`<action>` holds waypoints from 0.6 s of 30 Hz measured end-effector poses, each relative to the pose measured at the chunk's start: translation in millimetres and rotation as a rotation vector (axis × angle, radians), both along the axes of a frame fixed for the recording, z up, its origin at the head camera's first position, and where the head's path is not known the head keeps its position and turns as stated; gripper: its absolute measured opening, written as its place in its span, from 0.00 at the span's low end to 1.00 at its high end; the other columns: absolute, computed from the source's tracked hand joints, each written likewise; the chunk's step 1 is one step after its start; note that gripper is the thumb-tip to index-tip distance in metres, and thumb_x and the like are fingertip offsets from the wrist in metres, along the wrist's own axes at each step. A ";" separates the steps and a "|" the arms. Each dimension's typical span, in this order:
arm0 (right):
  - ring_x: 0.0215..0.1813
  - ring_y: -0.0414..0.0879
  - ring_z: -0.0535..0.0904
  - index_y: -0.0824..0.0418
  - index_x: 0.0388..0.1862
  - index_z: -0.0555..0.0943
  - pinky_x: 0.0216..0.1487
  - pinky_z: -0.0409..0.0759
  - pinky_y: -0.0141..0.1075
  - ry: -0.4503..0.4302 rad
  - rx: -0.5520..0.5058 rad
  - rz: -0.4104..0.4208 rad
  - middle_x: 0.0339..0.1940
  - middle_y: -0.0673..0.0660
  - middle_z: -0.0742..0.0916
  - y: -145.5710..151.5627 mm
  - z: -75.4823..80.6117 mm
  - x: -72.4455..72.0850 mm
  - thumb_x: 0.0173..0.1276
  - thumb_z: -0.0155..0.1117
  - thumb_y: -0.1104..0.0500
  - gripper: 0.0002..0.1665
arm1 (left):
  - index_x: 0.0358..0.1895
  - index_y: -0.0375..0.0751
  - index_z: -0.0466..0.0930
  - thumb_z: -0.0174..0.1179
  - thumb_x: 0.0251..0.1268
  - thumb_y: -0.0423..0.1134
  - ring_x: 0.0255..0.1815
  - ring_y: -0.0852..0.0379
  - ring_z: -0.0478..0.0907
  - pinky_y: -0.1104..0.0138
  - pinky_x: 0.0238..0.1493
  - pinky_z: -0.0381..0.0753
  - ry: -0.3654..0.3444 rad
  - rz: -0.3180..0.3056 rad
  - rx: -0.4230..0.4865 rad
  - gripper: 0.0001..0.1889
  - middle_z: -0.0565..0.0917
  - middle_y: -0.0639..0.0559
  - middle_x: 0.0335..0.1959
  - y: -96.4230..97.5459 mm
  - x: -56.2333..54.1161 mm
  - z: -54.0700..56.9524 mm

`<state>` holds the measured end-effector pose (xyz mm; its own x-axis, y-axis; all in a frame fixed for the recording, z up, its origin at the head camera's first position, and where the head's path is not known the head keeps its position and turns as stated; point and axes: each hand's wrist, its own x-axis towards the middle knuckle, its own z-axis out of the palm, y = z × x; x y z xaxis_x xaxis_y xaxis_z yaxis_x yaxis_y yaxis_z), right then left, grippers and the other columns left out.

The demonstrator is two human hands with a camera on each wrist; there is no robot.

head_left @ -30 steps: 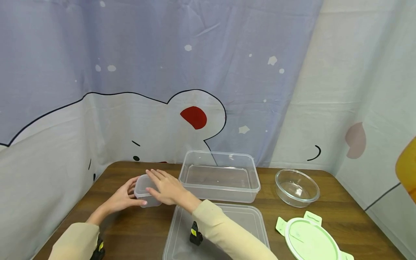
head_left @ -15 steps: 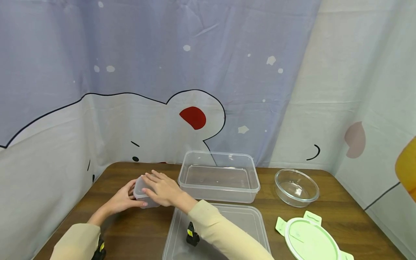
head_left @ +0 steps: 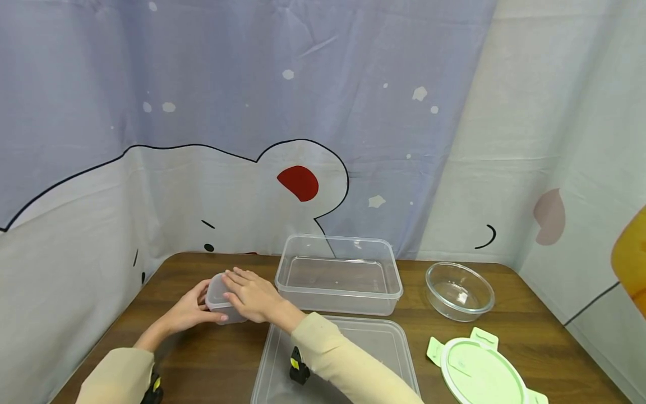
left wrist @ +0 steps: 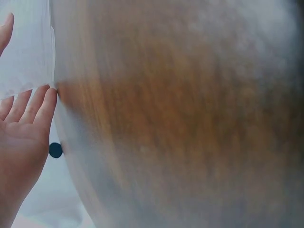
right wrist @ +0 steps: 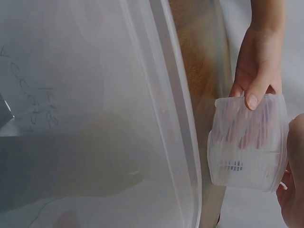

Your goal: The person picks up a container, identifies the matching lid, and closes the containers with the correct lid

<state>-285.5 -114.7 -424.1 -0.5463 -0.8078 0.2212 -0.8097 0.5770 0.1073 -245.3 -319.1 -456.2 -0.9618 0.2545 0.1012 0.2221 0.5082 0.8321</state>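
Observation:
A small clear plastic container [head_left: 234,316] with a frosted lid [head_left: 216,290] on it is at the left of the table. My left hand [head_left: 187,308] grips its side, thumb at the front and fingers round the back; the right wrist view shows that thumb on the ribbed wall of the container [right wrist: 244,159]. Across the top of the lid lies my right hand [head_left: 255,297], its fingers extended and covering the lid's right part. In the left wrist view the left hand [left wrist: 23,137] has its fingertips against the container's translucent wall [left wrist: 26,52].
Right of the hands stands a large clear rectangular container [head_left: 335,302] without a lid. Its flat translucent lid [head_left: 368,339] lies in front, below my right forearm. A round glass bowl [head_left: 459,306] and a light green clip lid [head_left: 484,373] are at the right. A printed curtain [head_left: 393,140] hangs behind.
Both hands and the small container have shifted very slightly left in the head view, which itself has moved a little. The right hand's fingers stay on the lid.

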 end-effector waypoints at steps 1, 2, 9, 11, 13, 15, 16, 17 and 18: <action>0.78 0.43 0.57 0.53 0.75 0.60 0.77 0.55 0.33 0.002 0.000 0.000 0.76 0.49 0.66 0.1 -0.3 0.1 0.80 0.32 0.45 0.30 | 0.70 0.25 0.48 0.70 0.54 0.39 0.65 0.33 0.69 0.56 0.56 0.80 -0.002 0.001 0.001 0.47 0.65 0.26 0.65 0.0 -0.1 0.0; 0.78 0.43 0.57 0.54 0.75 0.60 0.77 0.56 0.33 0.004 -0.001 0.002 0.76 0.50 0.66 0.2 -0.5 0.3 0.80 0.32 0.45 0.30 | 0.70 0.25 0.48 0.70 0.54 0.39 0.65 0.33 0.69 0.56 0.56 0.80 -0.002 0.001 0.000 0.48 0.65 0.26 0.65 -0.1 -0.3 -0.1; 0.78 0.43 0.56 0.54 0.76 0.59 0.77 0.53 0.32 0.003 0.002 -0.002 0.76 0.49 0.65 1.8 -1.9 -0.2 0.80 0.31 0.46 0.30 | 0.70 0.25 0.48 0.70 0.54 0.39 0.65 0.33 0.69 0.57 0.56 0.80 -0.005 -0.003 0.014 0.48 0.65 0.26 0.65 0.1 -2.8 -2.1; 0.78 0.43 0.54 0.54 0.76 0.58 0.78 0.52 0.32 -0.012 0.002 -0.001 0.77 0.49 0.64 1.9 -2.4 -0.5 0.80 0.30 0.46 0.30 | 0.70 0.25 0.48 0.70 0.53 0.38 0.65 0.33 0.69 0.57 0.55 0.81 -0.005 -0.002 0.021 0.47 0.65 0.25 0.65 0.2 -2.9 -2.6; 0.79 0.42 0.53 0.53 0.76 0.57 0.78 0.51 0.32 -0.020 0.002 -0.002 0.77 0.49 0.63 1.9 -3.2 -0.6 0.80 0.30 0.46 0.30 | 0.69 0.25 0.48 0.70 0.53 0.38 0.64 0.33 0.69 0.58 0.55 0.81 -0.006 -0.002 0.024 0.47 0.65 0.25 0.65 0.1 -2.6 -2.9; 0.79 0.42 0.53 0.53 0.76 0.58 0.78 0.51 0.32 -0.013 0.000 -0.002 0.77 0.49 0.63 1.7 -4.4 -0.4 0.80 0.30 0.47 0.30 | 0.69 0.25 0.49 0.70 0.53 0.38 0.64 0.34 0.69 0.59 0.54 0.81 -0.003 -0.003 0.027 0.47 0.65 0.26 0.65 0.0 -2.1 -3.0; 0.78 0.41 0.54 0.53 0.76 0.58 0.78 0.51 0.32 -0.005 -0.002 -0.002 0.77 0.48 0.63 1.7 -5.0 -0.2 0.80 0.30 0.47 0.30 | 0.69 0.25 0.49 0.70 0.53 0.37 0.63 0.35 0.70 0.59 0.54 0.82 -0.002 -0.004 0.028 0.46 0.66 0.26 0.64 -0.2 -2.0 -3.0; 0.78 0.41 0.54 0.52 0.76 0.59 0.78 0.51 0.31 0.006 -0.003 -0.003 0.77 0.48 0.64 1.6 -5.6 0.1 0.80 0.30 0.47 0.29 | 0.69 0.25 0.49 0.70 0.53 0.38 0.63 0.36 0.70 0.60 0.54 0.82 0.000 -0.008 0.027 0.46 0.66 0.26 0.64 -0.4 -1.8 -3.0; 0.78 0.41 0.55 0.52 0.76 0.59 0.78 0.52 0.31 0.017 -0.005 -0.001 0.76 0.48 0.64 1.3 -6.1 0.4 0.80 0.31 0.48 0.29 | 0.69 0.25 0.49 0.70 0.53 0.38 0.63 0.36 0.71 0.61 0.53 0.82 -0.001 -0.012 0.029 0.46 0.66 0.26 0.64 -0.7 -1.5 -3.1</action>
